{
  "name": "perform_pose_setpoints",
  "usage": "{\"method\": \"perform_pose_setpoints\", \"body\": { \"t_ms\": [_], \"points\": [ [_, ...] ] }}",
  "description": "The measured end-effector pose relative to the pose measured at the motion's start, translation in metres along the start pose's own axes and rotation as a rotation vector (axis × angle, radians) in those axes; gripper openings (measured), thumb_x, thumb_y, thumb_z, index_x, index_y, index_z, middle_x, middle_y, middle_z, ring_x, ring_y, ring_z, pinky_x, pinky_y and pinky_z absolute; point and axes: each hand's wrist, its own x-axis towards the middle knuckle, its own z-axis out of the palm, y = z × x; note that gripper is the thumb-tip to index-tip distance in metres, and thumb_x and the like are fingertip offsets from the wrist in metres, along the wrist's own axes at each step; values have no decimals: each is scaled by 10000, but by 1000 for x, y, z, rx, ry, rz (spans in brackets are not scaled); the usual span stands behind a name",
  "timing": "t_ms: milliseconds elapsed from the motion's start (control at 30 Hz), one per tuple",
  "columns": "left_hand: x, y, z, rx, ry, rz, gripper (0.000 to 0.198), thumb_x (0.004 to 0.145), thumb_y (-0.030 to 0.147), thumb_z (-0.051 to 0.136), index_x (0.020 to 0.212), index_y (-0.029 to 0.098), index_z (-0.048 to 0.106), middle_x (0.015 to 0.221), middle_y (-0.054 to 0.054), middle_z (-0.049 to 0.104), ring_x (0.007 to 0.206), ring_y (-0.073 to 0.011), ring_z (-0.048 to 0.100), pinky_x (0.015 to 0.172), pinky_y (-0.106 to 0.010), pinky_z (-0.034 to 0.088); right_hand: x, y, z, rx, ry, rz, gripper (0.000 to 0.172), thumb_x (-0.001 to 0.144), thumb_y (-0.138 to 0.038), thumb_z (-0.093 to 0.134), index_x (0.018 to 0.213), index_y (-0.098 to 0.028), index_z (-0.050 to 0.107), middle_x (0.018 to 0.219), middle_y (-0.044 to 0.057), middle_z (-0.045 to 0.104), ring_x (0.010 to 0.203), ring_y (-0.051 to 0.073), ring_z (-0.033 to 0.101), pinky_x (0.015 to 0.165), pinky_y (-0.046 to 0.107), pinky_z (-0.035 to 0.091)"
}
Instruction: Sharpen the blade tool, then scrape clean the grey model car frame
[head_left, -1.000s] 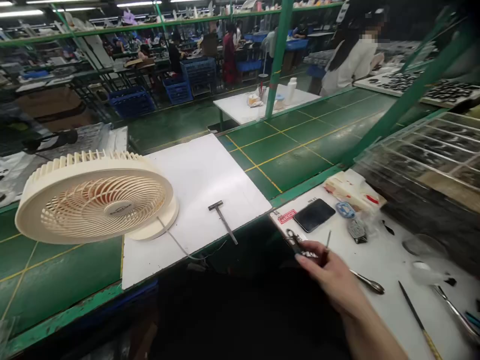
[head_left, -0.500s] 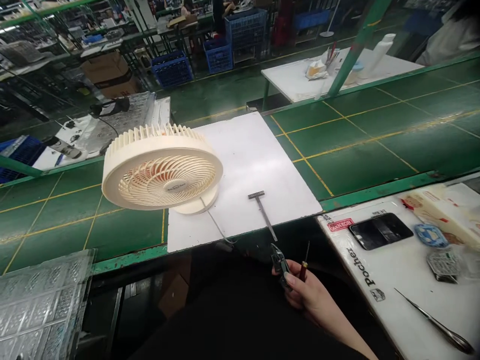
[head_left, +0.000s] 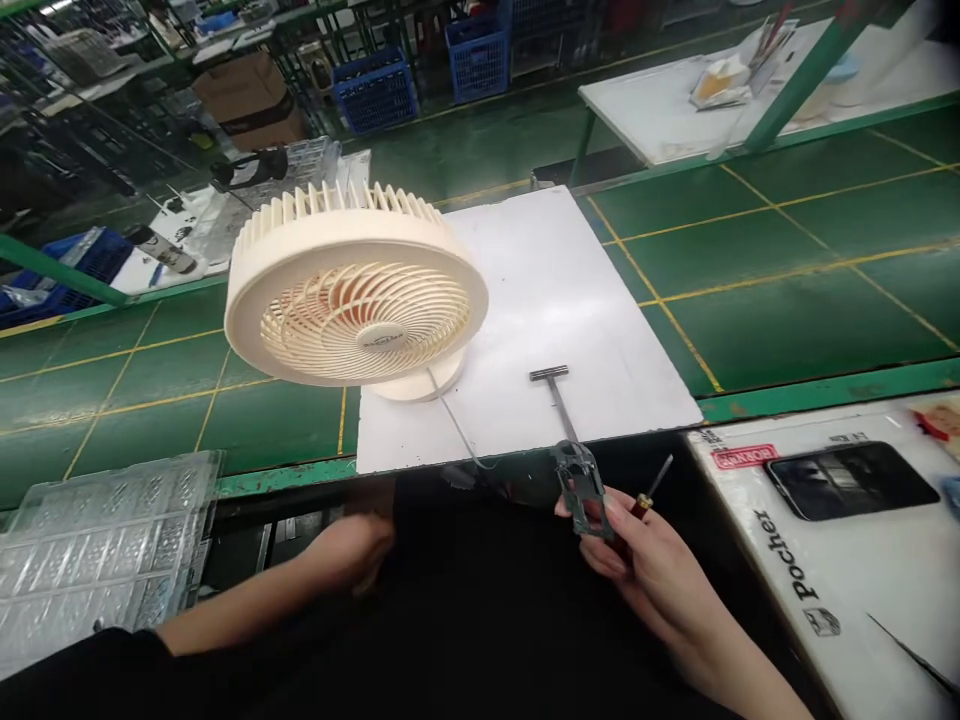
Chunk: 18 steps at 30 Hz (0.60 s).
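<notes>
Free passage over white board point(head_left: 570, 280) between desk fan point(head_left: 356, 290) and T-handled metal tool point(head_left: 555, 400); green bench edge point(head_left: 285, 478) just past left hand point(head_left: 352, 550); plastic tray point(head_left: 105, 550) blocking further left; grey frame point(head_left: 579, 490) in right hand point(head_left: 649, 570) touching board edge; phone point(head_left: 851, 480) on white mat point(head_left: 862, 580) beyond.
</notes>
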Motion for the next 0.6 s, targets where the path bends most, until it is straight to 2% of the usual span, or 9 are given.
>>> {"method": "perform_pose_setpoints", "body": {
  "t_ms": [67,133,167,200,233,333,400,500,600],
  "points": [
    [18,10,0,-257,-30,69,429,1217,570,720,1367,181,821,1199,-101,847,941,-226,806,866,-399,710,4,-1,15,21,-64,14,568,1010,-714,971,1100,-157,915,1128,182,863,574,55,360,562,307,242],
    [42,27,9,-541,-51,165,593,1202,686,675,1521,199,787,1306,-152,851,956,-235,809,827,-368,674,7,2,30,57,-115,37,595,999,-749,963,1105,-166,905,1156,204,890,558,61,371,552,303,247],
    [53,37,16,-667,-61,217,679,1146,736,743,1591,223,759,1432,-181,830,1068,-266,821,856,-367,669,8,5,37,76,-130,50,614,991,-771,957,1099,-171,892,1138,207,899,549,62,363,543,297,244],
    [63,48,24,-782,-72,263,756,1063,769,842,1593,236,761,1446,-186,829,1120,-282,817,881,-363,661,9,9,43,93,-137,63,629,982,-792,952,1086,-176,873,1113,206,903,542,63,354,535,290,244],
    [72,57,32,-882,-93,300,796,984,771,934,1554,235,784,1385,-177,847,1092,-274,810,887,-355,649,10,14,48,108,-136,74,641,973,-808,949,1064,-182,849,1084,201,904,536,62,347,528,281,245],
    [86,78,57,-1110,-177,357,727,932,682,1035,1460,223,839,1190,-135,875,839,-185,742,786,-312,600,12,29,57,118,-95,99,660,964,-834,936,999,-195,776,971,165,878,520,61,347,517,261,260],
    [91,84,69,-1223,-217,375,605,956,613,1044,1370,206,873,1196,-144,890,798,-169,732,730,-287,570,13,38,59,91,-49,108,674,974,-861,901,1026,-201,770,926,136,849,514,63,340,514,259,267],
    [99,85,79,-1356,-250,390,473,947,549,1071,1193,187,893,1273,-165,915,862,-200,800,741,-286,598,13,44,51,-16,28,104,682,1018,-878,838,1113,-204,794,925,105,810,528,74,334,518,270,267],
    [106,81,79,-1455,-255,388,425,962,511,1072,1180,197,886,1332,-160,925,1109,-294,898,977,-388,708,8,37,32,-206,132,31,647,1063,-864,805,1111,-219,792,923,59,750,592,104,374,549,289,304]
  ]
}}
